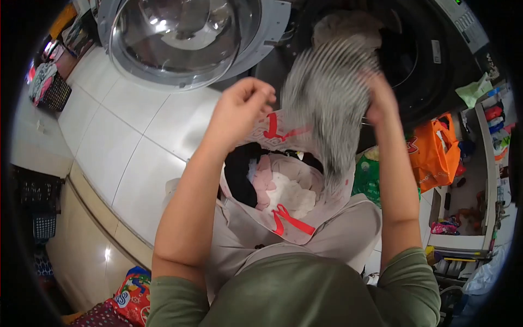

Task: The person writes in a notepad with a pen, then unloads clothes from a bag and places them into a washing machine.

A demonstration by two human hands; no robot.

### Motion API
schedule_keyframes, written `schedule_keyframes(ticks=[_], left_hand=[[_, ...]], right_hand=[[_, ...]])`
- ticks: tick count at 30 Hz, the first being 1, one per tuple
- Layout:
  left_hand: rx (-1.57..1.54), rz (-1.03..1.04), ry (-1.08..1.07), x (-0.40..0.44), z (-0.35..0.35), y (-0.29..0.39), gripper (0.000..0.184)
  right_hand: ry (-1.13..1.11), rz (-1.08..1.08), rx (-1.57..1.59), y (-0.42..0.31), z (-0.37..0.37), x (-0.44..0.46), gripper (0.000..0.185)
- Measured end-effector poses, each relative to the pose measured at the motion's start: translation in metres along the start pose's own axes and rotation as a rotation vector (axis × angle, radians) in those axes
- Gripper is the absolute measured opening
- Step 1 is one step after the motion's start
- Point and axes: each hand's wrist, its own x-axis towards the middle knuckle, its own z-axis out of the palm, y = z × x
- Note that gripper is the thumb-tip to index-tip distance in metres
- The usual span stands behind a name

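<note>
My right hand [379, 98] is blurred by motion at the edge of a grey striped cloth [332, 87], which hangs in front of the washing machine's opening. The cloth's lower end reaches the rim of a light bag with red handles [343, 191] between my legs. Black, pink and white clothes [291, 191] fill the bag. To the left of the cloth and apart from it, my left hand [249, 102] is raised above the bag with its fingers curled; nothing shows in them.
The machine's round glass door [174, 65] stands open at the upper left. On the right are an orange bag [433, 155], a green bag [368, 177] and a shelf unit [460, 240]. A dark laundry basket [56, 94] sits at the far left.
</note>
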Motion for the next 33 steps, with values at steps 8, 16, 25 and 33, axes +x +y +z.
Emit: schedule_keyframes(ticks=[8,16,25,33], left_hand=[[-0.162,0.015,0.219,0.004,-0.010,0.008,0.019],[-0.006,0.005,0.161,0.012,-0.017,-0.006,0.024],[0.075,0.181,-0.305,0.000,-0.035,0.000,0.060],[0.076,-0.188,-0.180,-0.011,0.015,-0.003,0.044]], right_hand=[[-0.531,0.148,-0.590,0.151,0.055,-0.020,0.027],[-0.751,0.082,-1.281,0.392,0.120,-0.135,0.038],[-0.709,-0.034,-0.427,0.084,0.118,-0.054,0.017],[-0.361,-0.484,-0.060,0.000,0.079,-0.054,0.056]])
